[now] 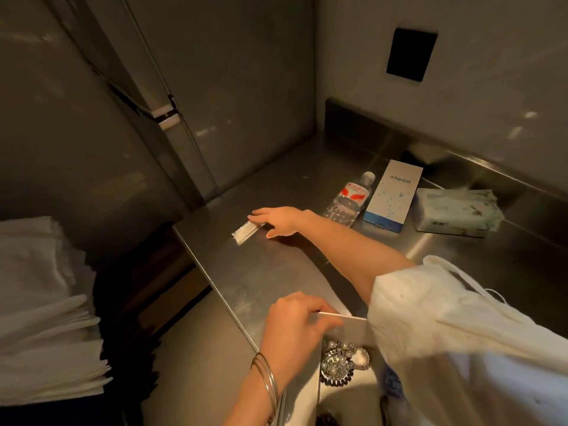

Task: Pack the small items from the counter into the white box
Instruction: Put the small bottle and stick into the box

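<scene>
Reaching far across the counter (246, 272) with the right hand (278, 221), fingers straight and spread, fingertips laid on the far-right end of a small white packet (244, 232). Only touched, not yet gripped. Lying flat, long axis slanting from near-left to far-right, poking out to the left of the palm. Down at the near edge, left hand (295, 322) curled round the rim of the white box (347, 329), holding it steady, jewellery (341, 361) already inside. Packet and box well apart, right hand plainly the nearer. Probably next: pinching across the packet's short side, then drawing back toward the box.
</scene>
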